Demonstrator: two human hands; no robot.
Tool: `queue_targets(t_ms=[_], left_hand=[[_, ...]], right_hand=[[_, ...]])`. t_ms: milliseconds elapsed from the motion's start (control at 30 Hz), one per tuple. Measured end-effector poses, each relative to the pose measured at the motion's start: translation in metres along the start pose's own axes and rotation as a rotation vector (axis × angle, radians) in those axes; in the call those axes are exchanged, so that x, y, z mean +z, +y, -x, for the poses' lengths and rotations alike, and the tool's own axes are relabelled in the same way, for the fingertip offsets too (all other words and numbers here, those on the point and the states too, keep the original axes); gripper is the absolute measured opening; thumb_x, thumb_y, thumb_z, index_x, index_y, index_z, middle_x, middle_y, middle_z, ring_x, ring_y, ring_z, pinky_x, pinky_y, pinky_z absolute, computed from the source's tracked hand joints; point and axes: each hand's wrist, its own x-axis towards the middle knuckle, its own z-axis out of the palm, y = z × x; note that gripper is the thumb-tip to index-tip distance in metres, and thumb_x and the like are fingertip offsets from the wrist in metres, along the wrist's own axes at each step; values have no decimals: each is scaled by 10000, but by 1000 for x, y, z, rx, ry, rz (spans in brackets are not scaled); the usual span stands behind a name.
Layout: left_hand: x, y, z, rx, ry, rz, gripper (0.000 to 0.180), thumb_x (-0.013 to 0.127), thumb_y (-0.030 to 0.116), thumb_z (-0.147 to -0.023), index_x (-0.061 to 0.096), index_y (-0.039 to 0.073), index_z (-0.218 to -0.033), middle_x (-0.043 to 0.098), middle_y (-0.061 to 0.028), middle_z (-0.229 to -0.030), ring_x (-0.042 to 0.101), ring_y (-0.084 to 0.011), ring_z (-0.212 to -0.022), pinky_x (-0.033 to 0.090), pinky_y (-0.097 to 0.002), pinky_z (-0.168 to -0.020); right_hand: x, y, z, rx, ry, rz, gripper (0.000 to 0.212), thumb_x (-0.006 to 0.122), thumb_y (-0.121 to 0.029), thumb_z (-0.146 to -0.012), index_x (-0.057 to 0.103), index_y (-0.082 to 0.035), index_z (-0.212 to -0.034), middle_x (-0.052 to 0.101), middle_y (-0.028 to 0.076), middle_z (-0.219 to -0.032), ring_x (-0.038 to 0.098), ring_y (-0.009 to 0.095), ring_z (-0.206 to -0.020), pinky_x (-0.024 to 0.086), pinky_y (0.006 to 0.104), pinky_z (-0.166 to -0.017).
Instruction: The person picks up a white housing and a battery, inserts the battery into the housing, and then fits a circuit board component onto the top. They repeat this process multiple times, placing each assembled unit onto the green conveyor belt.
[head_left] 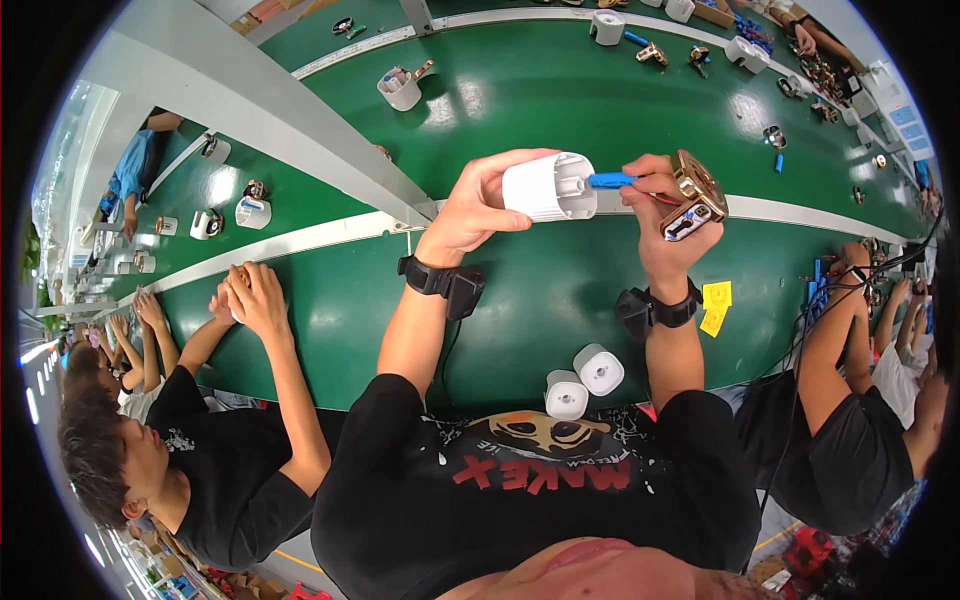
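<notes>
My left hand (475, 205) is closed around a white plastic housing (535, 190), its open, ribbed end turned to the right. In my right hand (665, 215) are a blue cylindrical battery (612, 181), pinched in the fingers, and a gold-rimmed round assembly (702, 187) resting against the hand. The battery's left end is at the mouth of the housing; whether it has entered cannot be told. A red wire shows beside the right fingers. Two more white housings (567, 398) (600, 370) stand near my body at the bench's near edge.
Yellow paper slips (714, 308) lie right of my right wrist. A white rail (770, 208) crosses the green bench, and a slanted white post (270, 100) rises at left. Beyond are a conveyor with another white housing (400, 90). Co-workers sit on both sides; black cables (850, 285) hang at right.
</notes>
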Motion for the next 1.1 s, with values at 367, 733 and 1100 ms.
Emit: queue_targets(t_ms=[367,733,1100], left_hand=[[-1,-3,2,-32,-5,-53,746,774,20,-604,485,-50,-1288,574,-130,-1230,557,-205,-1127,421,-328,-993],[-10,-9,2,-30,-58,72,736,759,8,-612,479,-53,-1289,563,-148,-1247,554,-225,-1141,415,-346,-1013],[-4,-7,3,-65,-10,37,806,828,124,-594,465,-66,-1288,571,-155,-1234,567,-235,-1128,421,-357,-1006]], right_hand=[[-1,4,4,-21,-59,-39,188,656,186,-696,568,75,-821,620,209,-872,604,239,-734,535,340,-657],[-5,-2,0,-13,-160,8,131,715,129,-682,646,84,-784,671,172,-845,624,231,-773,533,337,-707],[-4,3,8,194,-191,-92,195,765,40,-686,661,67,-849,696,144,-895,660,184,-804,550,303,-744]])
